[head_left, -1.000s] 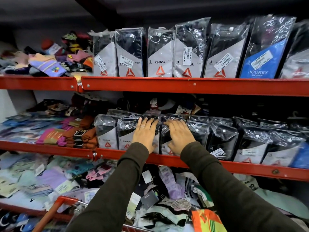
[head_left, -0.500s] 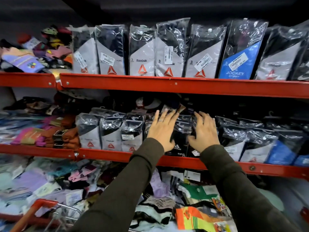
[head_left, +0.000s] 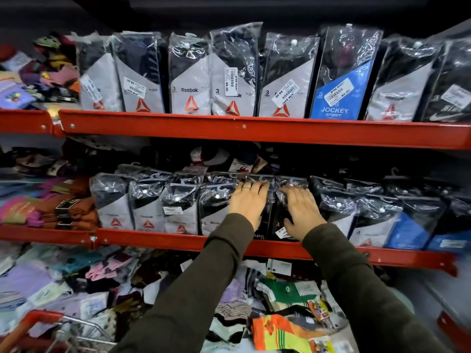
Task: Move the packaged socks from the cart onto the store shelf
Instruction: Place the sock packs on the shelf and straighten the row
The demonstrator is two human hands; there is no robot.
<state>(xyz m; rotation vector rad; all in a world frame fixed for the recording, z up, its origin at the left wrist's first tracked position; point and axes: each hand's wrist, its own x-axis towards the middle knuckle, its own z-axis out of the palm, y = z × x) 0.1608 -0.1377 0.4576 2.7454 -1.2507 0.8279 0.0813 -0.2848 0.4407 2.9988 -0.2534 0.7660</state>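
Observation:
A row of packaged socks in clear plastic stands along the middle red shelf. My left hand and my right hand lie flat, fingers spread, side by side on the fronts of the dark packs at the row's centre. Neither hand grips a pack. A ring shows on my left hand. The red cart is at the bottom left corner, its wire basket partly visible.
The top red shelf holds upright Reebok packs and a blue Jockey pack. Loose coloured socks fill the bottom shelf below my arms. Folded orange and pink socks lie left of the row.
Both hands have shifted rightward along the middle-shelf row, still pressed flat on the packs. The view has panned right with them.

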